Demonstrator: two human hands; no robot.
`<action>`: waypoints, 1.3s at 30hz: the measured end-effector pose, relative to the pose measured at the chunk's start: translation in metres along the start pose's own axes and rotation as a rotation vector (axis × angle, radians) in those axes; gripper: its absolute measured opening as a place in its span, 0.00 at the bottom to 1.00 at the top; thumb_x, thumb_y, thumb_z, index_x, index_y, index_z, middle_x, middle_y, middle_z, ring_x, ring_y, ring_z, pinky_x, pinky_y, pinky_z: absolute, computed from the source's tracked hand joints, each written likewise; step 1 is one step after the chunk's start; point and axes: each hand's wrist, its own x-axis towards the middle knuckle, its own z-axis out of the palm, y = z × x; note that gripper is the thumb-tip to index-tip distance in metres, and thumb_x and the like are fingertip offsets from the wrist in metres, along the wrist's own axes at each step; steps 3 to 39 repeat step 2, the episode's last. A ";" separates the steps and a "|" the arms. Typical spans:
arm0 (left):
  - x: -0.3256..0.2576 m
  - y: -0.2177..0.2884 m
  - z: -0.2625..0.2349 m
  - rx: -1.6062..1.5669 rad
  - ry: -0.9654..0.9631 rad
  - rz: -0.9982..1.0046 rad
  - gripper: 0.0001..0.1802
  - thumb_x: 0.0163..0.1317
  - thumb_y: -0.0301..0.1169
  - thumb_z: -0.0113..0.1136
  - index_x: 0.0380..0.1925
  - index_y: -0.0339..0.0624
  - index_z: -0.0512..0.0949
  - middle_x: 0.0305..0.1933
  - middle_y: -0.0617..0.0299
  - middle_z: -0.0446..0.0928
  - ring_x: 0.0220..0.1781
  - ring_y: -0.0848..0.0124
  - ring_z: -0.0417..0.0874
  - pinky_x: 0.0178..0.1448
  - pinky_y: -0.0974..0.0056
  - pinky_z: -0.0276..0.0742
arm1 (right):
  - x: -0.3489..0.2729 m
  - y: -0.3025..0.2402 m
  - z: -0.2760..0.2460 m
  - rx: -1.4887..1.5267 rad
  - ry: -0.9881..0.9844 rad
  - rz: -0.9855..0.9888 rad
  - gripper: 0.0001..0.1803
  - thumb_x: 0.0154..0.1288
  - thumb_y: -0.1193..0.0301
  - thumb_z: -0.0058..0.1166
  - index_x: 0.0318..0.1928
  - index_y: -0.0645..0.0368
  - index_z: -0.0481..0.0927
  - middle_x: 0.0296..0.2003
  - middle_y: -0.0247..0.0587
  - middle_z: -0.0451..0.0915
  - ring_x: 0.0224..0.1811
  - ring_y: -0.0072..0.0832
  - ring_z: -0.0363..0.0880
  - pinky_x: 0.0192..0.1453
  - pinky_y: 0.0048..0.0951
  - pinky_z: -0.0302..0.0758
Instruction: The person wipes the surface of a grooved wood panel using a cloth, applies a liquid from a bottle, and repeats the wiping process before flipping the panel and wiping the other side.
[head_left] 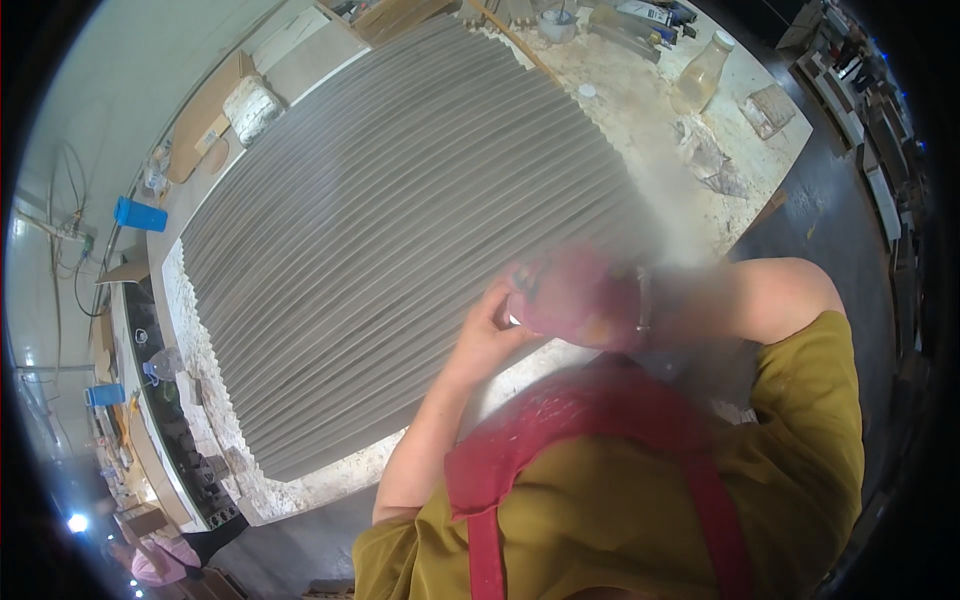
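Fingers of our left hand curl against a blurred pinkish object; grip unclear, right hand hidden. Ridged grey panel fills the crumb-strewn desk.

Workshop interior: glue-stained white table bearing clutter at its far end; dark floor to the right; pale wall at left with blue boxes; bright lamp lower left.

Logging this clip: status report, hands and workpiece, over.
Left hand raised, fingers curled by small white item, grip unclear. Right hand lost in blur, wrist band showing. Fanned grey boards on bench, untouched.
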 end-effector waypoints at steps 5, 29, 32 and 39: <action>0.000 0.001 0.000 -0.075 0.019 -0.031 0.35 0.49 0.21 0.67 0.59 0.40 0.66 0.66 0.57 0.60 0.65 0.66 0.64 0.68 0.61 0.58 | 0.004 -0.005 -0.005 -0.124 -0.160 0.134 0.11 0.58 0.70 0.48 0.41 0.58 0.71 0.32 0.42 0.76 0.36 0.34 0.78 0.37 0.32 0.74; 0.000 0.001 0.000 -0.075 0.019 -0.031 0.35 0.49 0.21 0.67 0.59 0.40 0.66 0.66 0.57 0.60 0.65 0.66 0.64 0.68 0.61 0.58 | 0.004 -0.005 -0.005 -0.124 -0.160 0.134 0.11 0.58 0.70 0.48 0.41 0.58 0.71 0.32 0.42 0.76 0.36 0.34 0.78 0.37 0.32 0.74; 0.000 0.001 0.000 -0.075 0.019 -0.031 0.35 0.49 0.21 0.67 0.59 0.40 0.66 0.66 0.57 0.60 0.65 0.66 0.64 0.68 0.61 0.58 | 0.004 -0.005 -0.005 -0.124 -0.160 0.134 0.11 0.58 0.70 0.48 0.41 0.58 0.71 0.32 0.42 0.76 0.36 0.34 0.78 0.37 0.32 0.74; 0.000 0.001 0.000 -0.075 0.019 -0.031 0.35 0.49 0.21 0.67 0.59 0.40 0.66 0.66 0.57 0.60 0.65 0.66 0.64 0.68 0.61 0.58 | 0.004 -0.005 -0.005 -0.124 -0.160 0.134 0.11 0.58 0.70 0.48 0.41 0.58 0.71 0.32 0.42 0.76 0.36 0.34 0.78 0.37 0.32 0.74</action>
